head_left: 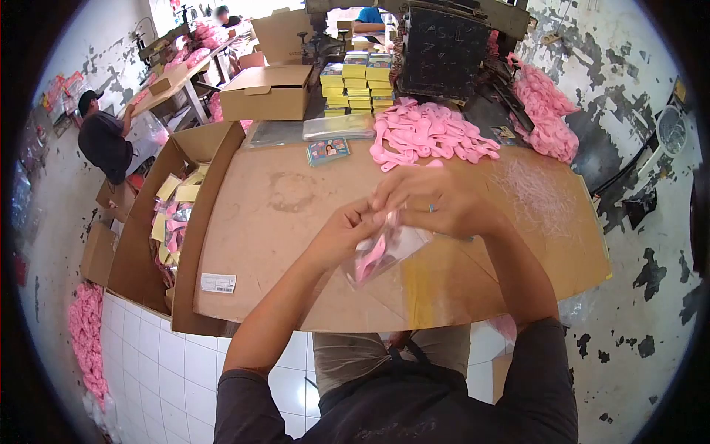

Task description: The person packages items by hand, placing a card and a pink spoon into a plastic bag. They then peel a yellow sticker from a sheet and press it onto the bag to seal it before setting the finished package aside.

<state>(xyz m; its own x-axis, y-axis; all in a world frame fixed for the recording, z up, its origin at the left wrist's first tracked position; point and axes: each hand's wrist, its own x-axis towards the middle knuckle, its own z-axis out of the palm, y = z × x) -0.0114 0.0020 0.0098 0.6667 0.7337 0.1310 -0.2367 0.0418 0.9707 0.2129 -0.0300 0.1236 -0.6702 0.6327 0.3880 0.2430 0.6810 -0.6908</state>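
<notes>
A clear plastic bag point(362, 268) with a pink spoon-like piece point(376, 253) inside hangs below my hands over the cardboard-covered table. My left hand point(346, 231) is closed on the bag's upper edge. Beside it my right hand point(429, 200) has its fingers bent in at the bag's opening, partly smeared by motion; what its fingertips hold is hard to see. Just beyond my hands lies a pile of pink pieces point(429, 132). A small stack of printed cards point(328, 152) and clear plastic bags point(338, 126) lie to its left.
An open carton point(212, 214) of filled bags stands at the left. Stacked yellow-edged cards point(357, 70), a closed box point(266, 90) and a dark metal block point(436, 52) line the back. Thin clear strips point(534, 194) lie right. A person point(107, 140) sits far left.
</notes>
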